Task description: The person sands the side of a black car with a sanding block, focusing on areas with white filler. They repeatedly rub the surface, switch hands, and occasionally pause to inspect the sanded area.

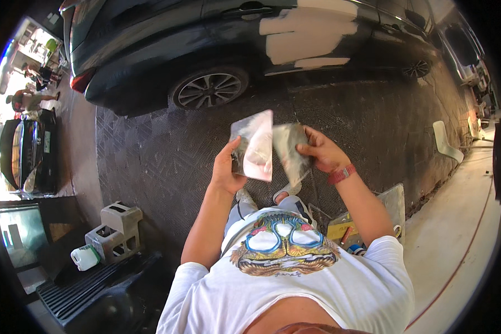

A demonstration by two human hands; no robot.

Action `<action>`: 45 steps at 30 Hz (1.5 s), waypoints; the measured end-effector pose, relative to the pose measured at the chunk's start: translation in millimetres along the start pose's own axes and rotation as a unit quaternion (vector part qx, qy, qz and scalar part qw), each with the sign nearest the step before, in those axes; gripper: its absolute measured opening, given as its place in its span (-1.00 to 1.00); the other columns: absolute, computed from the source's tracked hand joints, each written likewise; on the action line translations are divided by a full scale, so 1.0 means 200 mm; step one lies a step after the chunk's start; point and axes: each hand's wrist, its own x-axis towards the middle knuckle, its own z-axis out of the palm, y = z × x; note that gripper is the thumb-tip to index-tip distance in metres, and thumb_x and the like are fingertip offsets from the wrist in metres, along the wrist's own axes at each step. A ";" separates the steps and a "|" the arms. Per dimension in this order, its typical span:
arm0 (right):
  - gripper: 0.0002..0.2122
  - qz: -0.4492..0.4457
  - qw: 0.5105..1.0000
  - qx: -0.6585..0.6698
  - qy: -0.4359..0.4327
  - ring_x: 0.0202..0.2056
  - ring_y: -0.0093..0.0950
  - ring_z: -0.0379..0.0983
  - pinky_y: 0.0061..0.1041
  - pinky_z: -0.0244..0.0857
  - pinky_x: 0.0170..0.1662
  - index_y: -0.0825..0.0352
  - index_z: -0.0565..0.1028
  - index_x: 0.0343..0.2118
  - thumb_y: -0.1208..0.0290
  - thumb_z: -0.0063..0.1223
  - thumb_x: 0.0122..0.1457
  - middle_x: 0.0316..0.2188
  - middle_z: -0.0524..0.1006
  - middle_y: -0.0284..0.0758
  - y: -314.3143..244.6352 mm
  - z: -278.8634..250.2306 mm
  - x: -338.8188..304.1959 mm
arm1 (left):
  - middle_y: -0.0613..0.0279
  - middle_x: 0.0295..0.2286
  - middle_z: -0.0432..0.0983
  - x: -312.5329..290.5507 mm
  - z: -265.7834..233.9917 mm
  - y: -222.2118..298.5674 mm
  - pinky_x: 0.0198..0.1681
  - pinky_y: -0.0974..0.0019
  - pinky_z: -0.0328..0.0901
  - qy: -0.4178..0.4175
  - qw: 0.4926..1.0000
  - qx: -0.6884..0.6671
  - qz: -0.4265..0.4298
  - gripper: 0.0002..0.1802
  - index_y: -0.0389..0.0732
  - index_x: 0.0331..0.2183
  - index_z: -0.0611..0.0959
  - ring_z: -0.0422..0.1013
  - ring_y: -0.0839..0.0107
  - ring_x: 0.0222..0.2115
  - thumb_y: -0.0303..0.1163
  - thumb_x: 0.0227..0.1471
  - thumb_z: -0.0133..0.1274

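Out in front of my body, my left hand [227, 167] grips a flat rectangular board [238, 161] by its left side. Whitish-pink paste [258, 146] is smeared over much of its face. My right hand [324, 151], with a red watch on the wrist, pinches a grey flat plate [291, 149] between thumb and fingers. Motion blurs that plate, so its exact kind is unclear. Its left edge sits close beside the board; whether the two touch I cannot tell.
A dark car [150, 61] with beige filler patches [306, 33] stands ahead. At lower left are a grey plastic step stool [122, 217], a white jug [85, 258] and a black ribbed panel [83, 289]. A stand with a yellow item [339, 229] is by my right elbow. A white chair [445, 142] stands right.
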 end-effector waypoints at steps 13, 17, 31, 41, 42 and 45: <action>-0.63 -0.293 0.561 -0.773 0.042 0.27 -0.07 0.22 0.31 -0.09 0.32 0.01 0.54 0.08 0.41 0.00 0.20 0.17 0.40 -0.26 -0.36 -0.28 -0.32 | -0.01 0.25 0.27 0.60 0.57 -0.53 0.24 0.14 0.28 0.108 0.905 0.314 0.266 -0.26 -0.27 0.41 0.04 0.31 0.22 0.21 -0.20 0.40 -0.08; -0.60 -0.243 0.559 -0.793 0.013 0.36 -0.07 0.11 0.37 -0.19 0.35 -0.02 0.52 0.13 0.38 0.02 0.21 0.26 0.35 -0.26 -0.54 -0.52 -0.54 | 0.04 0.20 0.33 0.72 0.81 -0.63 0.22 0.14 0.31 0.128 0.937 0.121 0.303 -0.37 -0.16 0.37 0.15 0.36 0.24 0.17 -0.21 0.42 -0.10; -0.49 -0.188 0.564 -0.768 0.240 0.35 0.15 0.10 0.26 0.09 0.28 0.09 0.39 0.24 0.55 -0.01 0.20 0.29 0.29 -0.12 -0.92 -1.11 -0.71 | 0.10 0.06 0.48 1.07 1.28 -1.03 0.15 0.20 0.37 -0.072 0.955 0.247 0.150 -0.55 -0.24 0.26 0.31 0.43 0.29 0.08 -0.33 0.43 -0.19; -0.53 -0.233 0.763 -0.529 0.289 0.15 0.15 0.38 -0.05 0.39 0.14 0.26 0.39 0.15 0.71 -0.11 0.15 0.22 0.29 0.01 -0.98 -1.16 -0.63 | 0.06 0.05 0.47 1.48 1.65 -1.11 0.08 0.19 0.43 -0.064 0.973 0.189 0.112 -0.58 -0.25 0.23 0.31 0.45 0.29 0.06 -0.37 0.43 -0.19; -0.56 -0.174 0.695 -0.626 0.309 0.03 0.09 0.48 -0.12 0.49 -0.02 0.29 0.37 0.15 0.68 -0.12 0.18 0.18 0.31 0.05 -0.92 -1.31 -0.61 | 0.07 0.10 0.44 1.53 1.68 -1.12 0.11 0.17 0.41 -0.075 0.974 0.177 0.121 -0.52 -0.24 0.28 0.27 0.44 0.29 0.08 -0.31 0.42 -0.17; -0.57 -0.051 0.591 -0.738 0.323 0.01 0.05 0.48 -0.11 0.49 -0.03 0.28 0.37 0.13 0.68 -0.12 0.18 0.20 0.32 -0.02 -1.12 -1.49 -0.61 | 0.05 0.13 0.41 1.73 1.66 -1.10 0.13 0.19 0.39 -0.043 0.981 0.170 0.083 -0.41 -0.24 0.34 0.19 0.40 0.31 0.12 -0.26 0.41 -0.13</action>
